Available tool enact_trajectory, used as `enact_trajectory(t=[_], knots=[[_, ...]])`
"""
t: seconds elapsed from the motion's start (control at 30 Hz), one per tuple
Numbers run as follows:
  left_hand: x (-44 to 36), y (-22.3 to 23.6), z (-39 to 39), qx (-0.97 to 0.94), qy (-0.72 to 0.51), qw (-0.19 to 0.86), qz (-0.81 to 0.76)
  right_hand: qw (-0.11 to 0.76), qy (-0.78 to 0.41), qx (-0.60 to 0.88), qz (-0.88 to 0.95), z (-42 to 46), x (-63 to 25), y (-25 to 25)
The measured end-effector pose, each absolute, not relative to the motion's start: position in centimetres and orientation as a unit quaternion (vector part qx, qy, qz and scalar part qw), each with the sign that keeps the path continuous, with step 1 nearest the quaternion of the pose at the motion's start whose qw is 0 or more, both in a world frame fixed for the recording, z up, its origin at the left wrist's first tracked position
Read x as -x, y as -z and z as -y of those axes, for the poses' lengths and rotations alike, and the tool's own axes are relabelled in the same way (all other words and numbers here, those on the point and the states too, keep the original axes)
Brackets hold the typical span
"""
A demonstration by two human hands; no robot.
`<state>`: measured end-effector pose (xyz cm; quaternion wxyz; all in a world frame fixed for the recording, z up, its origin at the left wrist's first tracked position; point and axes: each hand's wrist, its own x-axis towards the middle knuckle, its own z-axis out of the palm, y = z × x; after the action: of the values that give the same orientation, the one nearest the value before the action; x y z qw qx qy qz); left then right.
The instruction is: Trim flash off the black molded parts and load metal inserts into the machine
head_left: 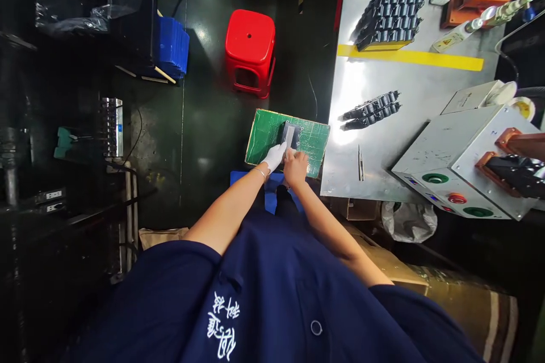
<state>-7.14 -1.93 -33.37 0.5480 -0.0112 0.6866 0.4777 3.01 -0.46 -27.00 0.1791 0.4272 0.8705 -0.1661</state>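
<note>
A dark block-shaped part (pixel 291 134) with a pale grey strip along its top lies on a scratched green board (pixel 266 136). My left hand (pixel 275 157), in a white glove, grips the near left side of this part, its fingers pressed together. Bare and curled, my right hand (pixel 296 167) pinches at the near right end of the part, close beside the glove. Its fingertips are partly hidden. Beneath the board's near edge shows something blue (pixel 244 178).
On the metal table (pixel 327 178) at right stand a stack of black ribbed parts (pixel 394 8), a smaller black group (pixel 372 110), tweezers (pixel 361 163) and a machine with green and red buttons (pixel 457 198). A red stool (pixel 250 39) stands ahead; blue bins (pixel 172 48) sit left.
</note>
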Motion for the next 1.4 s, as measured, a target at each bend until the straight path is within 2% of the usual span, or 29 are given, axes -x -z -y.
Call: enact_trajectory(t=[0.33,0.7,1.2,1.4], knots=[[7.5,32.7,1.3,-0.019,-0.385,0.525,-0.758,0.218,0.157,-0.443,-0.855,3.7,-4.6,25.9],[7.2,33.9,1.5,-0.047,-0.390,0.516,-0.761,0.224,0.151,-0.467,-0.842,1.4,-2.3,26.2],[7.4,32.3,1.5,-0.025,-0.380,0.531,-0.757,0.246,0.148,-0.421,-0.860,3.2,-4.2,25.5],[7.4,33.0,1.6,-0.006,-0.389,0.549,-0.740,0.216,0.124,-0.464,-0.850,-4.0,0.3,26.3]])
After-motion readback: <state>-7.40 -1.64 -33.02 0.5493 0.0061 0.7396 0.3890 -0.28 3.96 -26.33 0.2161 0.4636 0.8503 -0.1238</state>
